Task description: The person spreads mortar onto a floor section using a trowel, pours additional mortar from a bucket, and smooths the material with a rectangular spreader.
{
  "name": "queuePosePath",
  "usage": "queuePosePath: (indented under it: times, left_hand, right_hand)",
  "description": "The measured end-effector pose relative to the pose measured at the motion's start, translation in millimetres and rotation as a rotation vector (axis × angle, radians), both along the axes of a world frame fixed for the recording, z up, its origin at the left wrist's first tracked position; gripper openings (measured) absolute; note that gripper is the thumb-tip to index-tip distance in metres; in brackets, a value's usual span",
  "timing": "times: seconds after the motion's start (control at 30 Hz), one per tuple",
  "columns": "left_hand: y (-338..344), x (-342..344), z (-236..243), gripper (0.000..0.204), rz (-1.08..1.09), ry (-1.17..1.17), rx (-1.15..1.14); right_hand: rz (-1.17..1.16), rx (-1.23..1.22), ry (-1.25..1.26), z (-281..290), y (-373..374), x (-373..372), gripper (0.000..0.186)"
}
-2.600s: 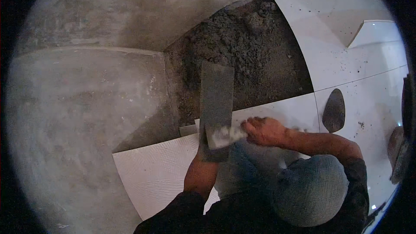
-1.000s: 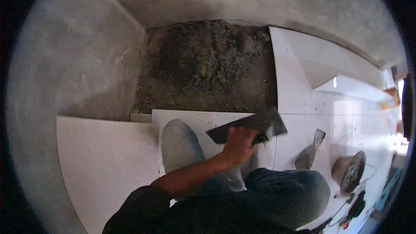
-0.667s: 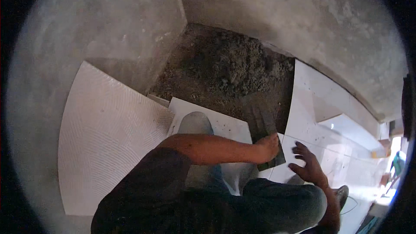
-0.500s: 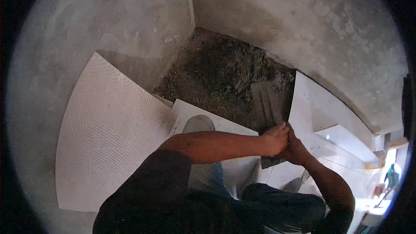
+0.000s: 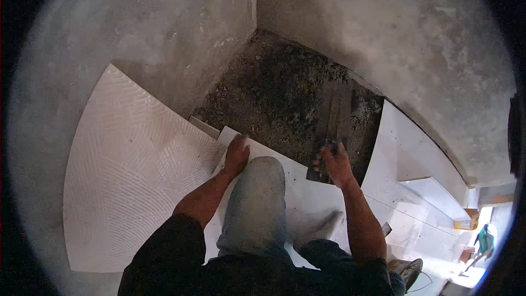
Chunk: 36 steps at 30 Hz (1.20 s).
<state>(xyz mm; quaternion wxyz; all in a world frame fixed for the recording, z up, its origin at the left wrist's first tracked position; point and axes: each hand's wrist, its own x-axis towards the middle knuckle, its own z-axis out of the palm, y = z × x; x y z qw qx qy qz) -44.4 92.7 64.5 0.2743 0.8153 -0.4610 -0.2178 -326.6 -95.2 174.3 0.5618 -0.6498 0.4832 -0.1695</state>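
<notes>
My right hand (image 5: 335,164) is wrapped around the handle of a long, flat rectangular trowel (image 5: 336,107). Its dark blade lies over the rough, dark mortar bed (image 5: 268,93) in the corner, with its near end by the white floor tile's edge. On the left, my left hand (image 5: 238,153) leans on that white tile (image 5: 296,192) close to its far edge, fingers bunched and partly hidden. Beside my left forearm, a large tile (image 5: 131,186) stands with its ridged, adhesive-combed back showing.
Bare grey walls (image 5: 372,16) meet behind the mortar. My knee (image 5: 255,203) is on the laid tile. Along the right wall run white tiles (image 5: 394,137), with a loose white piece (image 5: 438,194) upon them. A yellowish box (image 5: 466,220) stands farther right, near a bright opening.
My hands were together at the trowel on the right. The left has come away to the tile edge on the left; the right still holds the trowel, now shifted slightly left and farther away.
</notes>
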Motion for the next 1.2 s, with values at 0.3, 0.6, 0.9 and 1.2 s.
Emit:
queuePosePath:
  times: [0.3, 0.6, 0.9, 1.2]
  left_hand:
    - [21, -9, -42, 0.064, -0.362, -0.942, 0.254]
    - [10, -15, -29, 0.070, -0.359, -0.739, 0.194]
    - [30, 11, -74, 0.066, -0.325, -0.822, -0.010]
    - [19, 2, -67, 0.068, -0.329, -0.650, 0.087]
  right_hand:
    - [0.209, -0.174, 0.461, 16, -66, 124, 0.045]
    - [-0.047, -0.093, 0.405, -52, -137, 210, 0.061]
    - [-0.097, -0.027, 0.655, -31, -125, 137, 0.069]
    - [-0.142, 0.230, 0.566, -78, -206, 95, 0.073]
